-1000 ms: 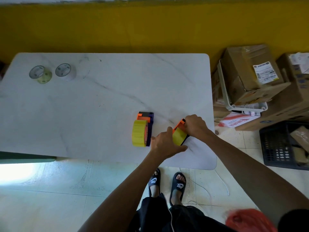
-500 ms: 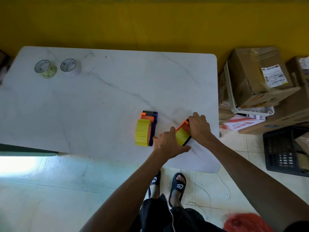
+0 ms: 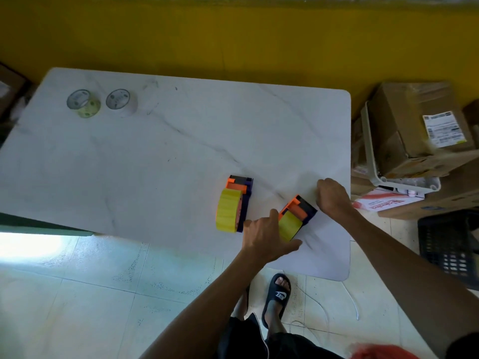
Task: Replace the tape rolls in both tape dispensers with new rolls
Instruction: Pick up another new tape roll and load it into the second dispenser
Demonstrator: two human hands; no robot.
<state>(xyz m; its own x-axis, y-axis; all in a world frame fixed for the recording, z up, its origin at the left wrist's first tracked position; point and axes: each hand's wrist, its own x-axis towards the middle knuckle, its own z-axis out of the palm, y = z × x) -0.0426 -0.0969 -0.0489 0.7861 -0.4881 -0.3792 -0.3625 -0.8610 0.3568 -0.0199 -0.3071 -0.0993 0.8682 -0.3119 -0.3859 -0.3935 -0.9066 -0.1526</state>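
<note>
Two orange, black and purple tape dispensers lie near the table's front right. The left dispenser (image 3: 236, 200) carries a yellow roll (image 3: 228, 214) and lies untouched. My left hand (image 3: 264, 235) grips the right dispenser (image 3: 298, 216) around its yellow roll (image 3: 289, 226), thumb under the near end. My right hand (image 3: 333, 198) is curled, knuckles up, against that dispenser's black far end; what its fingers hold is hidden. Two more rolls stand at the far left: a yellowish roll (image 3: 83, 103) and a white roll (image 3: 121, 101).
The white marble table (image 3: 155, 156) has its right edge close to my right hand. Cardboard boxes (image 3: 414, 130), a white tray and a black crate (image 3: 451, 244) crowd the floor on the right. A yellow wall runs behind. My sandalled foot (image 3: 277, 296) is under the table's front edge.
My right hand has slid right, off the right dispenser's orange end, which now shows. My left hand keeps its grip on the roll. The view has shifted slightly.
</note>
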